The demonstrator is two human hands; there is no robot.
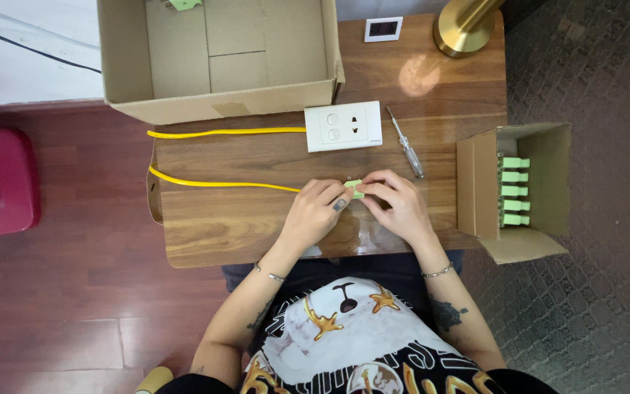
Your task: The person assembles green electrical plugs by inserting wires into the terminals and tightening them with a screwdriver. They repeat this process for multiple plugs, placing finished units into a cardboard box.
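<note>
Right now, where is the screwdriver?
In the head view, the screwdriver lies on the wooden table, just right of the white switch-and-socket plate and above the right hand, untouched.

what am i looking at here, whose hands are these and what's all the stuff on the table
This is a single picture from a camera worn on a person's head, looking straight down at their own two bare hands; there is no machine. The person sits at a small wooden table. The left hand and right hand meet around a small light green plug part, where a yellow cable ends. Above them lie a white wall socket plate and a screwdriver. A large open cardboard box sits at the far edge. At the right, a smaller cardboard box holds a row of similar green parts. A brass lamp base stands in the far corner.
</note>
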